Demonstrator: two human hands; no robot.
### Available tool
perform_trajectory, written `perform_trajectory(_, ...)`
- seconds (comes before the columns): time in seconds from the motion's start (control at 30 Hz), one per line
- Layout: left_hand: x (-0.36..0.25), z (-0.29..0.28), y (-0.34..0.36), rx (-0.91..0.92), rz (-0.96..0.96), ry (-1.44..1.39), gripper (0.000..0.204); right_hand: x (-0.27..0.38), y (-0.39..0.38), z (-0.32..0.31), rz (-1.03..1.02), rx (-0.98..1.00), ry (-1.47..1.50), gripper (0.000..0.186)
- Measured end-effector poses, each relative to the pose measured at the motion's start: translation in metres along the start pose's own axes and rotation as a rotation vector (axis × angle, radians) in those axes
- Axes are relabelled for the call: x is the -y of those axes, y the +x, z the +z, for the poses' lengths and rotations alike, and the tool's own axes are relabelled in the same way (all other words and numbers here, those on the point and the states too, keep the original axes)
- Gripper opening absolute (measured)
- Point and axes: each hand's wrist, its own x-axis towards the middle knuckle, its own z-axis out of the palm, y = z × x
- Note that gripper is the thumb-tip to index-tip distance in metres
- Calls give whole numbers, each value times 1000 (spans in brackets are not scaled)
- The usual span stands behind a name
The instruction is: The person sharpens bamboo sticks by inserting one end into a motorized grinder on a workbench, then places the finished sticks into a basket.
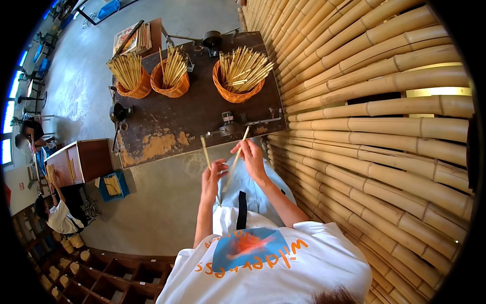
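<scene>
My left hand point(211, 176) is closed around a thin bamboo stick point(205, 152) that points up and away from me. In my right hand point(250, 154) a second bamboo stick point(232, 172) is pinched near its upper end, slanting down to the left over my lap. Both hands are just off the near edge of a worn dark table point(197, 119), a short gap between them. On it, a wicker basket point(238, 97) full of similar sticks stands at the right. Two more stick-filled baskets, a middle one point(173, 92) and a left one point(137, 91), stand to its left.
A bamboo-pole wall point(364, 131) rises close on my right. Dark metal fixtures point(228, 121) sit along the table's edges. A stack of printed papers point(135, 40) lies at the far left. Beyond are another person point(63, 215) at a wooden cabinet point(93, 157) and a blue crate point(113, 186).
</scene>
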Motion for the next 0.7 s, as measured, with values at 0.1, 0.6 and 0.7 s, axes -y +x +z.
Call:
perform_trajectory(0.1,5,-29,2,-135,3,42,44,-50,1,-13,190,-13,-142,32)
perform_trajectory(0.6,2,-39,-18,-230,-107,-8,42,-221,66,15,12,-130,-575,27)
perform_trajectory(0.7,-3,-39,-15,-225,-106,-6,40,-226,70,21,-22,-165,-531,27)
